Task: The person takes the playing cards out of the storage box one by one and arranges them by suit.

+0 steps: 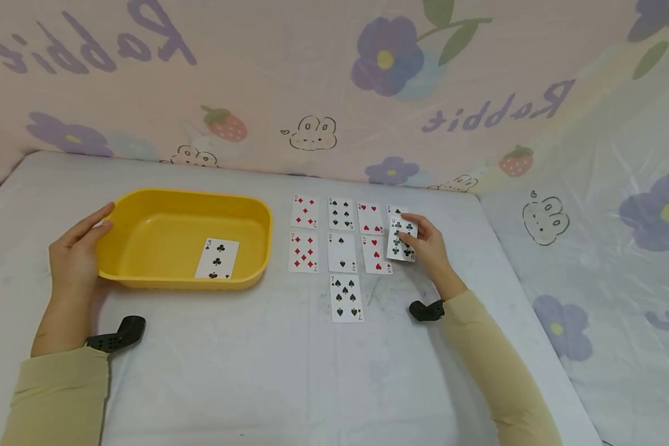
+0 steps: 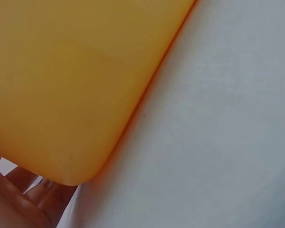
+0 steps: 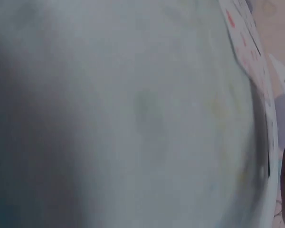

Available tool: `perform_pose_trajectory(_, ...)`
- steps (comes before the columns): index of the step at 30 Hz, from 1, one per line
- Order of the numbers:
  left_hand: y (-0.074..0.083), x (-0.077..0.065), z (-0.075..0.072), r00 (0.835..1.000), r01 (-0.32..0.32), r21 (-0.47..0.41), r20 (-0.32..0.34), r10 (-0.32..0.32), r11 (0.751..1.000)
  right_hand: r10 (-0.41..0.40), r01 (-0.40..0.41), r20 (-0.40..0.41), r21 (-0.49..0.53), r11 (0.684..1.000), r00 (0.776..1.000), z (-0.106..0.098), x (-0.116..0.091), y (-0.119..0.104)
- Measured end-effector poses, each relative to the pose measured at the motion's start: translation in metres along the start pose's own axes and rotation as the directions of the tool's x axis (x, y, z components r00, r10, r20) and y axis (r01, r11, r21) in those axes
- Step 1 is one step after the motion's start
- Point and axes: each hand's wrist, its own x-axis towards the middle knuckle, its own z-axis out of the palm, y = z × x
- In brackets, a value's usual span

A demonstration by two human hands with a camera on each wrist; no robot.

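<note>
My left hand (image 1: pixel 75 254) grips the left end of a yellow plastic tray (image 1: pixel 150 238), thumb by the rim; in the left wrist view its fingers (image 2: pixel 47 197) lie against a tray corner. A three of clubs (image 1: pixel 217 259) lies face up inside the tray, toward its front right. Between thumb and fingers, my right hand (image 1: pixel 432 254) pinches a nine of clubs (image 1: pixel 396 251). That card overlaps a black two (image 1: pixel 394 210) behind it, which is partly covered, and sits close beside the three of hearts (image 1: pixel 375 254).
Face-up cards lie in rows right of the tray, among them the five of diamonds (image 1: pixel 303 212), seven of diamonds (image 1: pixel 303 253), six of spades (image 1: pixel 342 215) and two of spades (image 1: pixel 342 251). The seven of spades (image 1: pixel 346 298) lies nearest me. Behind the white table (image 1: pixel 256 371) hangs a printed curtain (image 1: pixel 267 80).
</note>
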Motion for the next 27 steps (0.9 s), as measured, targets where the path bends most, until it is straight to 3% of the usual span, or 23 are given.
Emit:
perform_pose_trajectory(7,0.000,-0.001,-0.001,1.000,-0.011,0.011,0.001,0.011,1.000,0.069,-0.064,0.046,-0.104,0.993,0.997,-0.018,-0.007,0.014)
perform_pose_trajectory(13,0.001,-0.002,-0.001,1.000,-0.011,0.008,0.003,0.011,1.000,0.060,-0.034,0.136,-0.185,0.982,0.989,-0.027,-0.008,0.019)
perform_pose_trajectory(17,0.001,-0.002,-0.001,1.000,-0.015,-0.001,0.004,0.015,1.000,0.039,0.015,0.174,-0.301,0.954,0.984,-0.027,-0.008,0.020)
perform_pose_trajectory(23,0.000,-0.002,0.000,1.000,-0.020,0.008,0.009,0.019,1.000,-0.063,0.129,0.151,-0.485,0.865,0.987,-0.024,-0.006,0.022)
perform_pose_trajectory(27,-0.001,-0.002,0.000,0.999,-0.030,-0.005,0.012,0.030,1.000,-0.115,0.169,0.136,-0.501,0.849,0.984,-0.023,-0.007,0.022)
